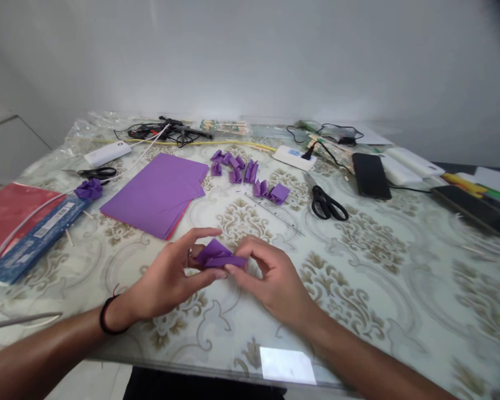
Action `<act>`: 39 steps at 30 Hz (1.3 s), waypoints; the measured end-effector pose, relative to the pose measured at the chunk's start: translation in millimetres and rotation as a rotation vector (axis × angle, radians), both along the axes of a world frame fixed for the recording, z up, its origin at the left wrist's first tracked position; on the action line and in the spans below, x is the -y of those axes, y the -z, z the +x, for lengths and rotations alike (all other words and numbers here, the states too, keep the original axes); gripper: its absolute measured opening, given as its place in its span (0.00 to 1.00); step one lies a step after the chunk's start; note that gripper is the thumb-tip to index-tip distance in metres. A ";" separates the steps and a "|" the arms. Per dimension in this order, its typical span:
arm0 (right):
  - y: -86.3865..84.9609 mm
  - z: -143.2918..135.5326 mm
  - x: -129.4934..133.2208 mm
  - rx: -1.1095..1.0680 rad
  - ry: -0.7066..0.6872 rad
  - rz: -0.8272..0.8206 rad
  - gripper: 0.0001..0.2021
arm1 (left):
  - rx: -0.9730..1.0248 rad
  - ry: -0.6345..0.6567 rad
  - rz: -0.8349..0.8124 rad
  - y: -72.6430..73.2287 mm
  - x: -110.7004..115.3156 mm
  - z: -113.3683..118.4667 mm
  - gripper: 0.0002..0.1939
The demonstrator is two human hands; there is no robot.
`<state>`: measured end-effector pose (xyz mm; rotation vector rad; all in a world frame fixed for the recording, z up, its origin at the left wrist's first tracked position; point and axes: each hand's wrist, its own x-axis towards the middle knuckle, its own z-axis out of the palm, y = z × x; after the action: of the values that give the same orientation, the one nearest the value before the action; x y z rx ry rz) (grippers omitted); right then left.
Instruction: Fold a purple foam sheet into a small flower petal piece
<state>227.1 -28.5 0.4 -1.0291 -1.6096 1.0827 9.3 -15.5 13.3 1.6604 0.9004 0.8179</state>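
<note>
A small folded piece of purple paper [219, 254] is held between both hands, just above the patterned table. My left hand [175, 270] has its thumb along the paper's lower edge and its other fingers behind it, with the index finger raised clear. My right hand [270, 272] pinches the right end between thumb and fingers. Beyond the hands lie several folded purple paper pieces [250, 171] in a loose cluster. To the left rests a stack of purple paper sheets [154, 189], with a red edge showing beneath.
Black-handled scissors [328, 204] and a clear ruler [275, 214] lie past my hands. A phone [371, 175] and a white power strip [295, 158] sit farther back. At left are a red and blue packet [41, 230], crumpled purple paper [89, 189] and a white cable [29, 215].
</note>
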 end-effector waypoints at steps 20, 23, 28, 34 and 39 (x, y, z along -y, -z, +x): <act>-13.6 4.7 5.1 0.133 -0.077 0.682 0.09 | -0.217 0.141 0.891 -13.6 3.3 -10.0 0.14; -13.2 5.5 4.8 0.151 -0.048 0.698 0.11 | -0.230 0.113 0.932 -11.4 2.0 -10.8 0.15; -13.8 6.9 3.6 0.153 -0.036 0.689 0.12 | -0.259 0.092 0.919 -11.5 1.3 -11.8 0.16; -17.0 7.7 1.1 0.160 -0.005 0.709 0.11 | -0.361 0.024 0.921 -15.2 -0.2 -15.2 0.16; -20.3 10.4 1.2 0.142 -0.013 0.683 0.11 | -0.372 0.049 0.899 -14.0 -3.0 -16.4 0.10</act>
<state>237.4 -29.7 20.7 -0.6378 -1.9056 0.4030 -7.0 -12.5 27.3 2.6734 0.7699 0.9682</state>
